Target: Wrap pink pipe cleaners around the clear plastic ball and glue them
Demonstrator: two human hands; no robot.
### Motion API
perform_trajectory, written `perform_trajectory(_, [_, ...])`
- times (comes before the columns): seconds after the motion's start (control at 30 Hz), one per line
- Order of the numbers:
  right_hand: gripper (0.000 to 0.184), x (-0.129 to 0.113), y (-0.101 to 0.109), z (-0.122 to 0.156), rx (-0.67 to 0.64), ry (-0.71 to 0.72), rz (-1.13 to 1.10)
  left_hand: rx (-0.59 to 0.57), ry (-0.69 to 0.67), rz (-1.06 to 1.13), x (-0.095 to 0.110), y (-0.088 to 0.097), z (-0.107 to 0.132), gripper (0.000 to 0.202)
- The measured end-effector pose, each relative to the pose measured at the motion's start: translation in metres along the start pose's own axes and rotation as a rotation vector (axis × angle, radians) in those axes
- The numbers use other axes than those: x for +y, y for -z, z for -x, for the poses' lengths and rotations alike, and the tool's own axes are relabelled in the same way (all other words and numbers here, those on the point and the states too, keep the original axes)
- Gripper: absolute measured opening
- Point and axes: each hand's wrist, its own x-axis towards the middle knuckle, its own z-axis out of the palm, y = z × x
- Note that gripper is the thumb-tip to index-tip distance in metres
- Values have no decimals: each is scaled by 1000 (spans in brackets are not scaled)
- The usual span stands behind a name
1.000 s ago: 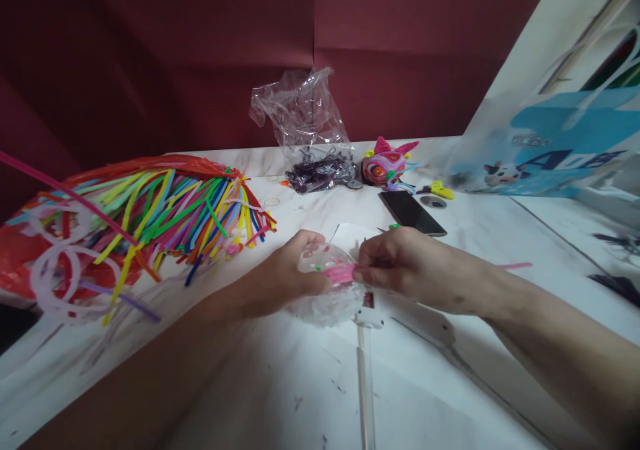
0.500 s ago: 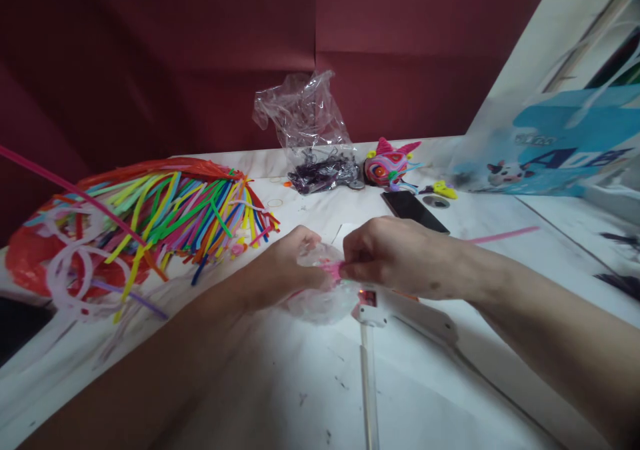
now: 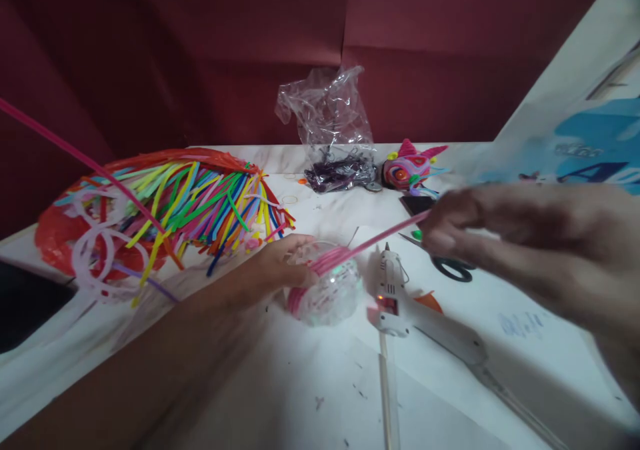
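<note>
My left hand (image 3: 277,263) curls around a clear plastic ball (image 3: 330,290) on the white table (image 3: 300,397), holding it from the left. A pink pipe cleaner (image 3: 370,242) is wound around the ball and runs up to the right. My right hand (image 3: 480,230), blurred by motion, pinches the pipe cleaner's far end and holds it taut above the table. A white glue gun (image 3: 400,297) lies just right of the ball, with a glue stick (image 3: 387,390) sticking out behind it.
A big pile of coloured pipe cleaners (image 3: 190,203) lies on a red bag at left. Behind stand a clear plastic bag (image 3: 333,137), a pink pipe-cleaner figure (image 3: 407,170), a dark phone (image 3: 417,203) and black-handled scissors (image 3: 450,267). A blue-and-white bag (image 3: 585,137) stands at right.
My right hand has pulled away from the ball up and to the right, stretching the pink pipe cleaner out. The view has shifted; the glue gun and scissors now show.
</note>
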Motion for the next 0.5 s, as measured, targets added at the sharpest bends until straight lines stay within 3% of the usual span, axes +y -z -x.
perform_trajectory(0.03, [15, 0, -1, 9, -76, 21, -29, -5, -9, -4, -2, 3, 1, 59])
perform_trajectory(0.1, [21, 2, -7, 24, -275, -67, -34, -33, -13, -1, -5, 8, 5, 59])
perform_trajectory(0.17, [27, 5, -16, 30, -333, -108, -56, -41, -18, -2, -5, 8, 9, 64])
perform_trajectory(0.33, [28, 15, -36, 15, -321, -249, -264, 20, -43, -6, -3, 2, 17, 79])
perform_trajectory(0.5, [31, 3, -43, -11, -305, -304, -503, 44, -67, -3, -9, 1, 17, 75])
